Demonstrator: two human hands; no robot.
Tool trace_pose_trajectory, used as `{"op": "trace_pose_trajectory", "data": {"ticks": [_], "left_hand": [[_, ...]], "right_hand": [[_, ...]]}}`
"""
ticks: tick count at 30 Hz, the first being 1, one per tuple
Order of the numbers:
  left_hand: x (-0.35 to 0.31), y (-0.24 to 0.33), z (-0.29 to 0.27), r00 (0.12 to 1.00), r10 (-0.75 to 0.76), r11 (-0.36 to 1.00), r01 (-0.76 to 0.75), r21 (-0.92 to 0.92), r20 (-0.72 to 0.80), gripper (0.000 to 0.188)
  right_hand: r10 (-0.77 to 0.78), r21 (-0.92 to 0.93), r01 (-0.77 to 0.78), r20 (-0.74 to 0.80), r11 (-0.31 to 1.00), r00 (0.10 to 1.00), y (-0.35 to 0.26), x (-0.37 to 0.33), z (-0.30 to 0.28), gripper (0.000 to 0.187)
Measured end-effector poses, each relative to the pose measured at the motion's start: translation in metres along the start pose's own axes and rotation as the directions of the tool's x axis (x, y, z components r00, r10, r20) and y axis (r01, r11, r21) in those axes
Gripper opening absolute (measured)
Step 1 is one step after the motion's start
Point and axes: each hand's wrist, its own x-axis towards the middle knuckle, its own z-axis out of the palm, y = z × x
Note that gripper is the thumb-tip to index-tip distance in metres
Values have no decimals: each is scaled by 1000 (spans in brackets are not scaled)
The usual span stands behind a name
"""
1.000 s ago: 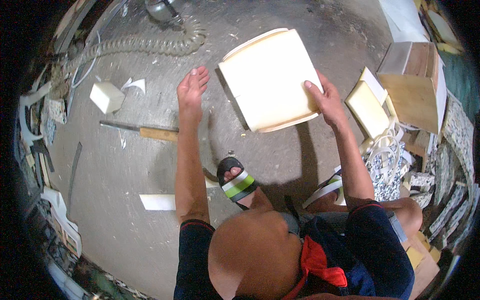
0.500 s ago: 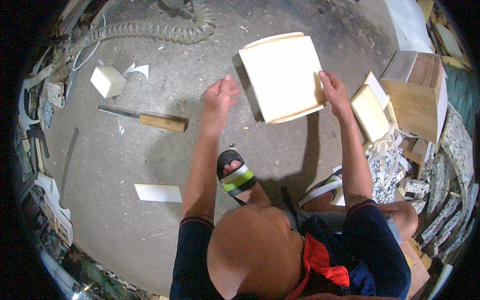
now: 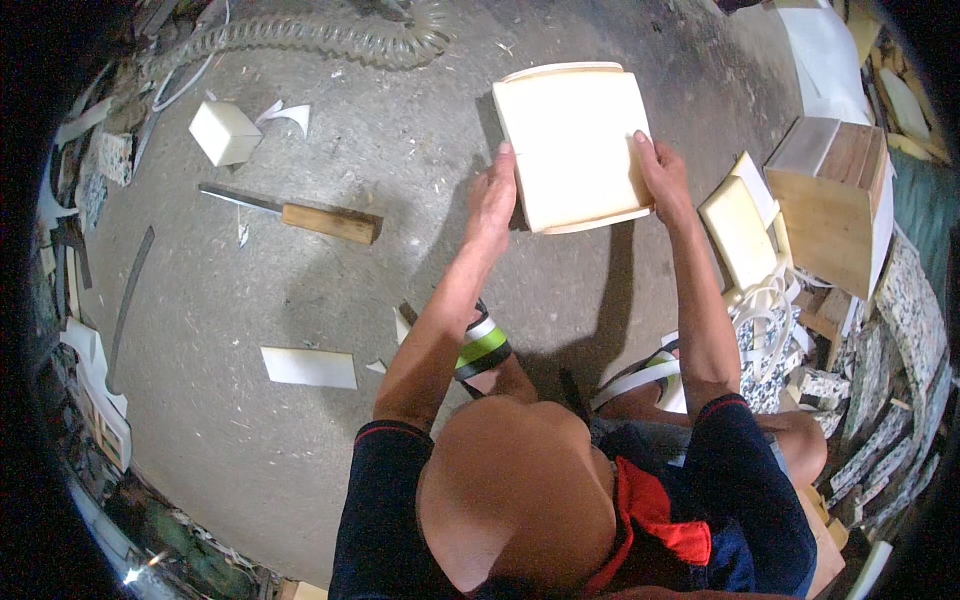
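Observation:
In front of me I hold a square cream-white foam pad (image 3: 575,150) up off the floor. Thin curved edges of a layer beneath it stick out at its far and near sides. My left hand (image 3: 490,195) grips the pad's left edge, thumb on top and fingers mostly hidden underneath. On the opposite edge, my right hand (image 3: 665,178) has its thumb on the top face and its fingers along the side. A long knife with a wooden handle (image 3: 330,222) lies on the floor to the left of my left hand.
Beyond the knife sit a foam block (image 3: 225,134) and a curved foam scrap (image 3: 291,118). A flat white strip (image 3: 309,367) lies nearer me. At right stand a wooden box (image 3: 825,210), a foam piece (image 3: 738,228) and piled speckled foam offcuts (image 3: 895,440). A coiled hose (image 3: 320,38) runs along the far side.
My left hand has moved right and taken hold of the pad's left edge. The pad has shifted slightly right and straightened. Small scraps now show beside my left forearm.

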Motion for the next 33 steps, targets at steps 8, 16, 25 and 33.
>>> {"op": "trace_pose_trajectory", "data": {"ticks": [8, 16, 25, 33], "left_hand": [[-29, 82, -14, 851, 522, 658, -361, 661, -55, 82], [-59, 126, -9, 566, 761, 107, -593, 798, 319, 57], [-70, 76, -14, 470, 831, -101, -400, 911, 298, 60], [-76, 51, -3, 441, 889, 25, -321, 947, 126, 57]], "right_hand": [[27, 371, -66, 109, 926, 994, -8, -55, 53, 59], [56, 137, -187, 644, 973, 763, -28, -92, 100, 51], [-230, -616, 394, 332, 682, 915, -116, -33, -56, 37], [-701, -206, 798, 387, 567, 599, -248, 69, 61, 70]]}}
